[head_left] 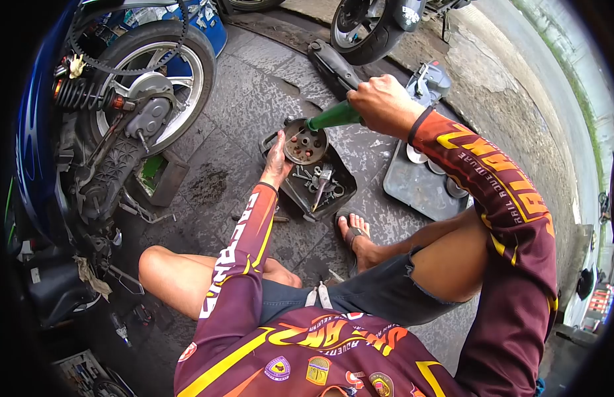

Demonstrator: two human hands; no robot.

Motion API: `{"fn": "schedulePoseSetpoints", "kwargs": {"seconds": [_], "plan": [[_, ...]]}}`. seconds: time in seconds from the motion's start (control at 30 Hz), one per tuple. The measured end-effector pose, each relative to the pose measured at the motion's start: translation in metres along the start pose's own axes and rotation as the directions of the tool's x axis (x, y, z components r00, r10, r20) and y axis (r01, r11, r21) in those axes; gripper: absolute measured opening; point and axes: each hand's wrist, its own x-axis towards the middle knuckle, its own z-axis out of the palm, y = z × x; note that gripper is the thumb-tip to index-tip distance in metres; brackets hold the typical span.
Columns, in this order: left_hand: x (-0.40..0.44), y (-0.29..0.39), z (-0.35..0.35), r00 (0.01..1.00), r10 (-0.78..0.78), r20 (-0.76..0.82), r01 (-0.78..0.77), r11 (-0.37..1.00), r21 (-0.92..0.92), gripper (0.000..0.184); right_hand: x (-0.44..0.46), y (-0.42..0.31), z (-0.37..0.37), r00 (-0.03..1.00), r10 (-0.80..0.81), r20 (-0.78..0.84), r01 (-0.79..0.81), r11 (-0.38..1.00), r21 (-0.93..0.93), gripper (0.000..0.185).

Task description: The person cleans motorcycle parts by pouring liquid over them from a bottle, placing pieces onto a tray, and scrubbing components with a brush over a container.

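Observation:
My left hand (276, 163) grips the near-left rim of a round metal clutch drum (308, 151), a dish-shaped part with several holes. The drum is held over one end of a black tray (345, 173). My right hand (385, 104) is wrapped round a green bottle (336, 116), tipped so its narrow neck points at the drum's far edge. Whether liquid is leaving the neck is hard to tell. In the tray lie a paintbrush (323, 184) and several small metal parts (303, 173).
At the left stands a motorcycle rear wheel (200, 73) with exposed drive parts. A grey tray (409, 188) holding round metal parts is at the right. Beyond are a dark elongated cover (327, 63) and another motorcycle's wheel (366, 49). My sandalled foot (357, 233) rests by the black tray.

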Motion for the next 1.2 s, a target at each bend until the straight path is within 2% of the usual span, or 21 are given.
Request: {"fn": "schedulePoseSetpoints", "kwargs": {"seconds": [0.07,0.13,0.2,0.23,0.27,0.33,0.4,0.47,0.53,0.6,0.63,0.67,0.7,0.73,0.77,0.87,0.9,1.0,1.2], "plan": [[0.002,0.002,-0.005,0.994,0.077,0.073,-0.084,0.991,0.102,0.044,-0.001,-0.001,0.001,0.998,-0.058,-0.006,0.058,0.998,0.012,0.011],[-0.006,0.011,0.01,0.995,0.085,0.061,-0.091,0.99,0.11,0.038,-0.002,-0.002,0.006,0.998,-0.06,0.011,0.06,0.998,0.011,0.011],[-0.006,0.017,0.016,0.99,0.138,0.036,-0.142,0.943,0.302,0.033,-0.004,-0.001,0.012,0.997,-0.078,0.027,0.079,0.997,-0.02,0.011],[-0.011,0.02,0.024,0.992,0.129,-0.009,-0.115,0.917,0.381,0.032,-0.005,-0.001,0.013,0.997,-0.078,0.028,0.079,0.997,-0.019,0.011],[-0.01,0.022,0.024,0.992,0.129,-0.009,-0.116,0.917,0.381,0.032,-0.006,0.0,0.014,0.996,-0.077,0.043,0.078,0.997,-0.028,0.01],[-0.007,0.024,0.021,0.997,0.073,-0.035,-0.041,0.832,0.554,0.032,-0.009,0.002,0.015,0.996,-0.07,0.058,0.072,0.997,-0.036,0.01],[-0.008,0.024,0.022,0.997,0.066,-0.049,-0.028,0.837,0.547,0.029,-0.011,0.003,0.015,0.992,-0.064,0.107,0.071,0.995,-0.066,0.009],[-0.01,0.027,0.028,0.998,0.053,-0.025,-0.039,0.922,0.384,0.026,-0.012,0.004,0.014,0.994,-0.07,0.088,0.076,0.994,-0.074,0.008],[-0.011,0.029,0.032,0.999,0.021,-0.027,-0.007,0.897,0.441,0.028,-0.012,0.005,0.011,0.995,-0.078,0.068,0.084,0.993,-0.083,0.008],[-0.004,0.03,0.031,0.995,0.012,-0.101,0.069,0.655,0.752,0.028,-0.012,0.006,0.007,0.994,-0.105,0.029,0.107,0.992,-0.074,0.008],[-0.002,0.029,0.034,0.998,0.059,-0.014,-0.019,0.532,0.847,0.034,-0.012,0.006,0.004,0.995,-0.099,0.029,0.101,0.992,-0.075,0.008],[0.0,0.02,0.034,0.983,0.184,-0.02,-0.059,0.417,0.907,0.036,-0.013,0.007,0.0,0.994,-0.107,0.032,0.109,0.991,-0.082,0.008],[0.001,0.015,0.034,0.946,0.295,0.131,-0.185,0.165,0.969,0.037,-0.014,0.008,-0.005,0.993,-0.115,0.036,0.118,0.989,-0.088,0.008],[0.0,0.012,0.036,0.883,0.362,0.298,-0.279,-0.107,0.954,0.039,-0.015,0.009,-0.009,0.993,-0.113,0.036,0.116,0.989,-0.091,0.008],[-0.001,0.006,0.039,0.862,0.385,0.33,-0.286,-0.168,0.943,0.042,-0.016,0.011,-0.012,0.992,-0.109,0.055,0.115,0.988,-0.108,0.008],[-0.019,-0.001,0.063,0.806,0.43,0.407,-0.281,-0.327,0.902,0.035,-0.02,0.015,-0.023,0.991,-0.106,0.081,0.116,0.984,-0.133,0.008],[-0.023,0.0,0.068,0.789,0.41,0.457,-0.288,-0.41,0.865,0.033,-0.021,0.017,-0.025,0.991,-0.105,0.086,0.117,0.983,-0.141,0.008],[-0.029,-0.005,0.074,0.732,0.402,0.55,-0.303,-0.532,0.791,0.035,-0.021,0.021,-0.028,0.988,-0.073,0.136,0.096,0.981,-0.166,0.008],[-0.042,-0.012,0.074,0.685,0.408,0.604,-0.337,-0.557,0.759,0.032,-0.007,0.028,-0.03,0.999,-0.028,0.025,0.033,0.974,-0.223,0.01]]}}
